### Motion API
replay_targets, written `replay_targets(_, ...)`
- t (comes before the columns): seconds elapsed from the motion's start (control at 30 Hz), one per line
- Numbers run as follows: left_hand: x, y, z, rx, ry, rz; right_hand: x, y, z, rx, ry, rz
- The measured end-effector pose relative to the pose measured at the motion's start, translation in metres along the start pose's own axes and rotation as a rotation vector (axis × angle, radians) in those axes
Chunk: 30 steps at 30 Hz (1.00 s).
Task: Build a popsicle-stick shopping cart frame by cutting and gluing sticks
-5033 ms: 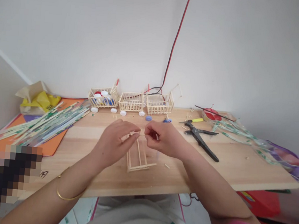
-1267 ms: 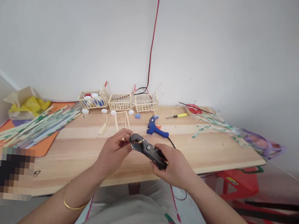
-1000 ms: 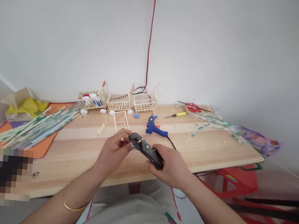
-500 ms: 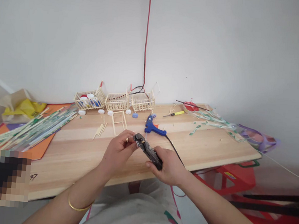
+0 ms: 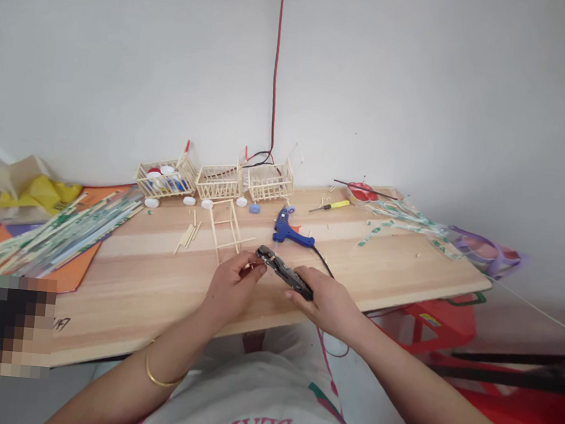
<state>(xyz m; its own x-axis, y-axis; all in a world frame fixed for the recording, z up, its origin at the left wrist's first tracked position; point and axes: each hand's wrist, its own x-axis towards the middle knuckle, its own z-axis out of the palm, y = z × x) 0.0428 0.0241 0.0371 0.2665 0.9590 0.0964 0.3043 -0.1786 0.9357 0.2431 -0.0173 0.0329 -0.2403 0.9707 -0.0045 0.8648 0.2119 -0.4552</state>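
My right hand (image 5: 327,298) is wrapped round the handles of black pliers (image 5: 284,273), whose head points up and left over the table's front half. At that head, my left hand (image 5: 233,285) has its thumb and fingertips pinched together. Whatever they hold is too small and covered to name. Just beyond my left hand lies a frame of thin wooden sticks (image 5: 223,221), a loose stick lying across its lower part. A blue hot glue gun (image 5: 293,235) rests on its side past the pliers, its black cord trailing toward my right hand.
Small stick-built carts (image 5: 220,183) with bottle-cap wheels stand along the wall. Short cut sticks (image 5: 189,235) lie left of the frame, and long sticks in wrappers (image 5: 63,229) further left. A yellow-handled screwdriver (image 5: 335,205) and torn wrappers (image 5: 400,219) lie right. A red stool (image 5: 443,328) stands below.
My right hand and the pliers have shifted slightly right. My left hand still pinches near the pliers' head. A stick now shows across the frame's lower part, and the view has tilted slightly.
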Motion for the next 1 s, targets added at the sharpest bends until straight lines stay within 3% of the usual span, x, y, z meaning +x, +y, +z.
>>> replay_targets(0.2,0.005,-0.009,0.008,0.073,0.011,0.099,0.006,0.015,0.009,-0.061,0.041,-0.008)
replay_targets(0.37,0.002,-0.015,0.009,0.132,-0.027,0.198,0.013,0.027,0.003,-0.178,0.006,-0.082)
replay_targets(0.57,0.004,-0.017,0.008,0.171,-0.013,0.242,0.017,0.029,0.0,-0.248,0.063,-0.177)
replay_targets(1.0,0.007,-0.026,0.011,0.092,-0.024,0.126,0.027,0.037,0.001,-0.282,-0.02,-0.206)
